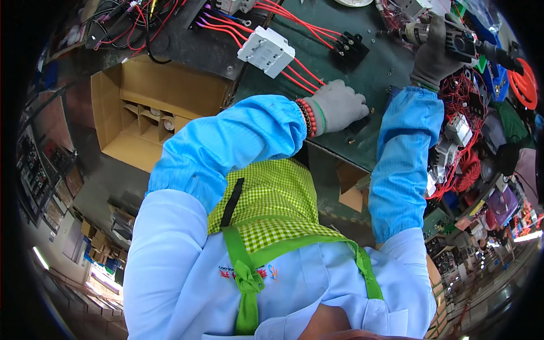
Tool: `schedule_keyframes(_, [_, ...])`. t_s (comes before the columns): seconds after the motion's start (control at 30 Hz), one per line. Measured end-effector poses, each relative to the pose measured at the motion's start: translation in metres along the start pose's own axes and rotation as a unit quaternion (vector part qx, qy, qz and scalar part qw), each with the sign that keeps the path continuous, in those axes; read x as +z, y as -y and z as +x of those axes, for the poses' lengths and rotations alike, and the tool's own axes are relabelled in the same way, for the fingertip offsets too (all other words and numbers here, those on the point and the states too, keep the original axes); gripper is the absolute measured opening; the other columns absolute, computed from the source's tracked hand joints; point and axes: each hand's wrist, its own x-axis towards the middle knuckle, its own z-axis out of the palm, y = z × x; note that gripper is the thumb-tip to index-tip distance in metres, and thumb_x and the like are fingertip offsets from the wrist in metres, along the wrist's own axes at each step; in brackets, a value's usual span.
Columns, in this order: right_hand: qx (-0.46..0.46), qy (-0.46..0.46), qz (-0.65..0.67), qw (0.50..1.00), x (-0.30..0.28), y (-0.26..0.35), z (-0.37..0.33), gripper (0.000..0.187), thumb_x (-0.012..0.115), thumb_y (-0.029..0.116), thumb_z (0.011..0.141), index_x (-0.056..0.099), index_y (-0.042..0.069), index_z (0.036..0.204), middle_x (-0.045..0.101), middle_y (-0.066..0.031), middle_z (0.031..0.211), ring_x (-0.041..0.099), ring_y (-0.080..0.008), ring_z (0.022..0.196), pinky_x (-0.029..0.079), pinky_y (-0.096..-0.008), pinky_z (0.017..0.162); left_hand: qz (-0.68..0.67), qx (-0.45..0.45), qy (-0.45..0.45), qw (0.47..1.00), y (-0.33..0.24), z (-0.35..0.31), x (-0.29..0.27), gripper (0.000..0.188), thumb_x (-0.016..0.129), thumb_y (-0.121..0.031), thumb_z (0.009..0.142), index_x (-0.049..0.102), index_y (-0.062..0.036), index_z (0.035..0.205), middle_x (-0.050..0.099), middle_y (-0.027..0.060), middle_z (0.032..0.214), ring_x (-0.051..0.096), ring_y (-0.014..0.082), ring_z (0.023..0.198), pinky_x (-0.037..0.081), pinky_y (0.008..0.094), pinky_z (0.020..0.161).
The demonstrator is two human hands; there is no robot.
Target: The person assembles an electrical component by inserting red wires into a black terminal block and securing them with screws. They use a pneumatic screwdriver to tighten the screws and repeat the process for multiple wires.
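My left hand, in a grey glove, is closed over a dark block near the front edge of the green bench, mostly hidden beneath the fingers. Red wires run to it from a white electrical module. Further back lies a black terminal block with more red wires leading to it. At the right, my gloved right hand is wrapped round a power drill. Its bit points left, over the bench and apart from both blocks.
Small loose screws lie on the green bench top. An opened cardboard box with dividers stands at the left. Bundles of red wire and white modules crowd the right side. Black cables lie at the back left.
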Motion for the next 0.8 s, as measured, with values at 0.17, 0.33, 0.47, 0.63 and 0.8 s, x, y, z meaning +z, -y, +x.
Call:
schedule_keyframes(0.17, [-0.021,0.111,-0.042,0.993,0.024,0.041,-0.034,0.034,0.069,-0.005,0.081,0.059,-0.008,0.114,0.070,-0.0156,0.096,0.069,-0.0214,0.083,0.056,-0.0317,0.079,-0.002,-0.006,0.004,1.000,0.000,-0.004,0.004,0.023,0.058,-0.019,0.087,0.067,-0.0175,0.109,0.065,0.0008,0.114,0.064,0.0223,0.102,0.048,0.0397,0.086])
schedule_keyframes(0.33, [-0.032,0.135,-0.058,0.989,0.022,0.020,-0.038,0.028,0.071,-0.003,0.082,0.063,-0.004,0.108,0.069,-0.0095,0.096,0.067,-0.0144,0.080,0.056,-0.0283,0.073,0.000,-0.013,0.008,1.000,-0.001,-0.003,0.002,0.023,0.058,-0.019,0.087,0.067,-0.0176,0.108,0.065,0.0011,0.114,0.064,0.0225,0.102,0.048,0.0395,0.087])
schedule_keyframes(0.47, [0.092,0.030,0.131,0.987,0.025,0.029,-0.031,0.026,0.073,-0.004,0.080,0.065,-0.001,0.104,0.069,-0.0052,0.094,0.066,-0.0112,0.075,0.055,-0.0269,0.068,0.007,0.002,-0.014,1.000,0.000,-0.003,0.007,0.022,0.058,-0.020,0.087,0.067,-0.0173,0.107,0.065,0.0011,0.114,0.064,0.0227,0.101,0.048,0.0392,0.088])
schedule_keyframes(0.63, [0.024,-0.014,0.028,0.999,-0.004,0.065,-0.031,0.027,0.071,-0.004,0.079,0.063,-0.002,0.105,0.068,-0.0100,0.098,0.067,-0.0166,0.084,0.057,-0.0316,0.075,-0.028,-0.006,-0.059,0.998,0.001,-0.005,0.013,0.016,0.058,-0.019,0.087,0.067,-0.0155,0.100,0.066,0.0019,0.111,0.064,0.0235,0.099,0.047,0.0403,0.086])
schedule_keyframes(0.8, [0.070,-0.094,0.008,0.993,-0.029,0.144,-0.060,0.034,0.057,0.008,0.087,0.053,-0.005,0.119,0.068,-0.0208,0.100,0.067,-0.0278,0.086,0.057,-0.0403,0.079,-0.016,-0.001,-0.080,0.997,-0.001,-0.003,0.017,0.012,0.060,-0.019,0.087,0.066,-0.0151,0.096,0.066,0.0007,0.111,0.064,0.0228,0.099,0.046,0.0401,0.085])
